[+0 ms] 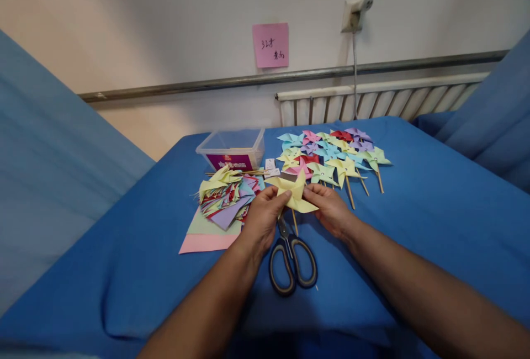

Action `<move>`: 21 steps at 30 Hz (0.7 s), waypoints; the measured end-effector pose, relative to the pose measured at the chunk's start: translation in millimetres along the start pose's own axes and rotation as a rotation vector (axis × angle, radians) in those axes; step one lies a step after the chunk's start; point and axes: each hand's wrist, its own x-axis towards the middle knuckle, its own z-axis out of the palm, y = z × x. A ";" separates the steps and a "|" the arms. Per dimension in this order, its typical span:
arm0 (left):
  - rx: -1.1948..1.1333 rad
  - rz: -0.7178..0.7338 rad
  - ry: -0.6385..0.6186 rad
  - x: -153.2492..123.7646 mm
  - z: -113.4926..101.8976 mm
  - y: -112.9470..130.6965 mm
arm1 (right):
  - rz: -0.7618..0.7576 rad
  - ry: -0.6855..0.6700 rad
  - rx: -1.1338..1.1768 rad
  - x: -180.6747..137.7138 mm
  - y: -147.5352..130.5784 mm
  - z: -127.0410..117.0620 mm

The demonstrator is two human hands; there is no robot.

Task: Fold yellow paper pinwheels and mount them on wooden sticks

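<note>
Yellow paper forms the pinwheel [296, 198] we hold above the blue cloth [364, 287], near the scissors [293, 272] lying there. Our left hand [264, 214] pinches it, thumb pressed on its face, while our right hand [330, 208] grips its right side in a narrow pinch. Beyond it lie more pinwheels [329, 152], right of a clear plastic box [232, 161].

Both hands [296, 204] hold a yellow paper pinwheel [295, 193] above the scissors [290, 262].
</note>
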 end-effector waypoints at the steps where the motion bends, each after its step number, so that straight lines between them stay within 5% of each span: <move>1: -0.017 -0.019 0.000 0.0 0.1 0.8 | -0.016 0.002 0.010 0.5 -1.3 -1.3; 10: 0.008 -0.153 -0.071 -8.6 2.9 3.2 | -0.001 -0.073 -0.005 -1.6 -5.7 -5.0; 21: 0.007 -0.110 -0.123 -7.0 5.0 -1.8 | 0.029 -0.055 0.105 -0.1 -8.4 -9.5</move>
